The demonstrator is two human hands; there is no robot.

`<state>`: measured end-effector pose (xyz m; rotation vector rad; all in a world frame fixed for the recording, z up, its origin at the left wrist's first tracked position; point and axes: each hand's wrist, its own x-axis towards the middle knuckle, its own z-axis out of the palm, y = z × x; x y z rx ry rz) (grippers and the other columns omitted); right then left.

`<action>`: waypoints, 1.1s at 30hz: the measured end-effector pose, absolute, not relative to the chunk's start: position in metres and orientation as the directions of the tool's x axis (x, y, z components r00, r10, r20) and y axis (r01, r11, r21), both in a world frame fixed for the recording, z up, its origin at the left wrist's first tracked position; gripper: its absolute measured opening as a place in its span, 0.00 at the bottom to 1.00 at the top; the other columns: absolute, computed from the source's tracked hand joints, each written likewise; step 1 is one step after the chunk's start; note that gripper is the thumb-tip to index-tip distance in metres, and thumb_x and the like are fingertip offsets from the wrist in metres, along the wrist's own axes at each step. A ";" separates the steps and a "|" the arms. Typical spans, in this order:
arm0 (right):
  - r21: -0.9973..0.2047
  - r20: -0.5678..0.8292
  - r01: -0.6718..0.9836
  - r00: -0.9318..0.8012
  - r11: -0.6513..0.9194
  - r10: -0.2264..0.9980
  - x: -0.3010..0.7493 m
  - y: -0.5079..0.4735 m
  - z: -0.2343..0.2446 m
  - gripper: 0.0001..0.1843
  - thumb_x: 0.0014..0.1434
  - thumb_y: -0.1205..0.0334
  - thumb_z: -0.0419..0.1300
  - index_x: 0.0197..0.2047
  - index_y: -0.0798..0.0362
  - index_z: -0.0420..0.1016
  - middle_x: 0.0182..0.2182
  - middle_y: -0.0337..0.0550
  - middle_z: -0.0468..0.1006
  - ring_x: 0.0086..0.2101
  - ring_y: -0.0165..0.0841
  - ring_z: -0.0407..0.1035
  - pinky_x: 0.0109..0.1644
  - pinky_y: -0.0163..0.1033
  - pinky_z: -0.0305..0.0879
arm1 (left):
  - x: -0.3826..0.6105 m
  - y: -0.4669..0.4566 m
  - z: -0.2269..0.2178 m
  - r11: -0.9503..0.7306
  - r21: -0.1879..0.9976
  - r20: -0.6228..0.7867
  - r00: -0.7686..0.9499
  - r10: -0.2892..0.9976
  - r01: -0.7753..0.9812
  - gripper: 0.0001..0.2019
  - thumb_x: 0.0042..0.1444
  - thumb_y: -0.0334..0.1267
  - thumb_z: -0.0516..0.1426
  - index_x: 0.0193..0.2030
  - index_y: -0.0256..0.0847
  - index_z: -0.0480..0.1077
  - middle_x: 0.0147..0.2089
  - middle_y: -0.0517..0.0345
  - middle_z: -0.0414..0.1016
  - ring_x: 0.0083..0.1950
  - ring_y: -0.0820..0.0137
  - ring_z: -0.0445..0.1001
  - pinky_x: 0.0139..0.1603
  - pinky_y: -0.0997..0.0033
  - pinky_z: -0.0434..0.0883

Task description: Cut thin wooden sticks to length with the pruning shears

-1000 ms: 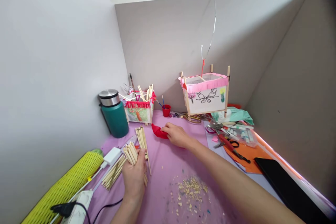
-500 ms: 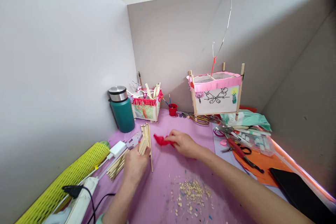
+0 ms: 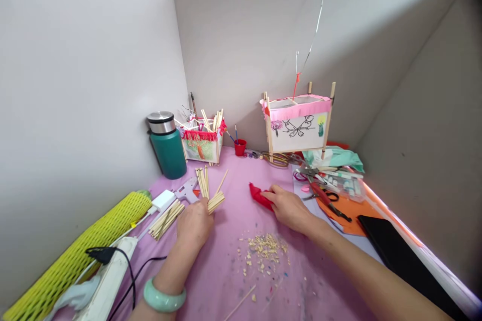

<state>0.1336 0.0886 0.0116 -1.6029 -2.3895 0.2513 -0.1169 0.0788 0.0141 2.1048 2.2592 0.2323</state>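
My left hand (image 3: 195, 221) is closed round a bundle of short wooden sticks (image 3: 210, 194) that fan upward from the fist on the purple table cover (image 3: 226, 271). More loose sticks (image 3: 165, 218) lie just left of it. My right hand (image 3: 288, 206) rests on the cover with its fingers pinched on a crumpled red piece of paper or cloth (image 3: 259, 195). A green bracelet (image 3: 162, 297) sits on my left wrist. A patch of wood shavings (image 3: 263, 250) lies between my forearms.
At the back stand a teal flask (image 3: 166, 145), a red-fringed box of sticks (image 3: 201, 141), a small red cup (image 3: 240, 147) and a pink-topped paper lantern (image 3: 298, 123). Scissors and pliers (image 3: 324, 193) lie right, a glue gun (image 3: 187, 190), power strip (image 3: 109, 276) and yellow foam roll (image 3: 81, 251) left, a black tablet (image 3: 399, 256) right.
My right hand has drawn the red piece rightward and nearer. My left hand has shifted and turned with the sticks, which now fan out more. The camera has tilted lower.
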 end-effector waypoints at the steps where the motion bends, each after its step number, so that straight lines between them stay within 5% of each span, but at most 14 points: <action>1: -0.227 0.083 0.924 -0.298 0.309 0.951 0.135 0.084 0.008 0.20 0.60 0.73 0.49 0.49 0.51 0.75 0.37 0.45 0.71 0.28 0.29 0.63 0.32 0.35 0.52 | -0.116 0.078 0.014 0.058 0.150 0.084 -0.071 0.994 0.987 0.13 0.60 0.38 0.48 0.40 0.41 0.73 0.37 0.43 0.80 0.40 0.53 0.79 0.34 0.63 0.66; 7: -0.240 0.028 0.921 -0.308 0.306 0.951 0.125 0.042 0.002 0.18 0.57 0.73 0.51 0.45 0.48 0.75 0.38 0.40 0.72 0.30 0.28 0.65 0.33 0.34 0.52 | -0.113 0.075 0.013 -0.014 0.306 0.258 -0.069 0.964 0.952 0.13 0.61 0.43 0.49 0.33 0.42 0.72 0.32 0.48 0.79 0.36 0.59 0.77 0.33 0.67 0.63; 12: -0.159 0.021 0.987 -0.011 0.014 1.000 0.151 0.028 0.008 0.18 0.60 0.73 0.48 0.45 0.51 0.75 0.38 0.45 0.70 0.31 0.30 0.66 0.32 0.35 0.51 | -0.110 0.086 0.010 -0.019 0.827 0.160 -0.203 0.966 0.561 0.13 0.53 0.49 0.56 0.32 0.40 0.72 0.21 0.59 0.69 0.24 0.67 0.70 0.26 0.71 0.61; 14: -0.166 0.005 0.985 -0.041 0.041 0.999 0.152 0.021 0.007 0.18 0.59 0.73 0.48 0.44 0.51 0.75 0.38 0.45 0.71 0.30 0.29 0.67 0.32 0.35 0.51 | -0.104 0.094 0.014 0.045 0.910 0.038 -0.190 0.981 0.413 0.15 0.49 0.49 0.59 0.36 0.39 0.72 0.19 0.62 0.67 0.19 0.69 0.66 0.23 0.71 0.61; 17: -0.273 0.071 0.955 -0.096 0.112 0.993 0.153 0.011 0.011 0.17 0.60 0.72 0.49 0.46 0.49 0.74 0.40 0.44 0.71 0.35 0.30 0.68 0.34 0.34 0.54 | -0.094 0.109 0.025 0.104 0.749 -0.030 -0.124 0.992 0.654 0.18 0.47 0.47 0.61 0.42 0.38 0.70 0.23 0.58 0.72 0.22 0.67 0.70 0.24 0.71 0.63; 21: -0.217 0.095 0.970 0.130 -0.107 0.987 0.174 -0.006 0.010 0.17 0.62 0.71 0.47 0.47 0.52 0.73 0.41 0.47 0.71 0.34 0.33 0.68 0.32 0.36 0.53 | -0.082 0.127 0.033 0.087 0.373 -0.014 -0.088 0.996 0.924 0.18 0.51 0.41 0.59 0.48 0.37 0.67 0.41 0.42 0.78 0.41 0.56 0.78 0.36 0.65 0.69; 25: -0.116 -0.007 0.962 0.247 -0.246 0.969 0.167 -0.030 -0.006 0.20 0.58 0.75 0.47 0.48 0.52 0.73 0.41 0.50 0.71 0.28 0.31 0.67 0.29 0.37 0.50 | -0.069 0.134 0.025 0.053 0.272 -0.003 -0.054 0.999 0.961 0.16 0.55 0.40 0.55 0.49 0.34 0.66 0.46 0.33 0.77 0.49 0.48 0.76 0.41 0.59 0.69; 30: -0.402 0.048 0.909 0.140 -0.109 0.989 0.145 -0.049 0.004 0.18 0.60 0.73 0.49 0.49 0.50 0.72 0.41 0.47 0.72 0.33 0.32 0.69 0.33 0.35 0.57 | -0.063 0.136 0.019 -0.025 0.167 0.043 0.018 0.999 0.986 0.20 0.59 0.42 0.54 0.52 0.29 0.65 0.50 0.30 0.74 0.53 0.47 0.72 0.49 0.56 0.68; 33: -0.344 0.086 0.917 0.243 -0.201 0.966 0.172 -0.060 0.007 0.20 0.58 0.73 0.49 0.51 0.51 0.71 0.41 0.49 0.72 0.34 0.34 0.69 0.34 0.37 0.57 | -0.069 0.132 0.029 -0.091 0.107 0.077 0.083 0.994 0.990 0.24 0.53 0.47 0.60 0.53 0.33 0.66 0.54 0.34 0.72 0.58 0.47 0.67 0.54 0.56 0.65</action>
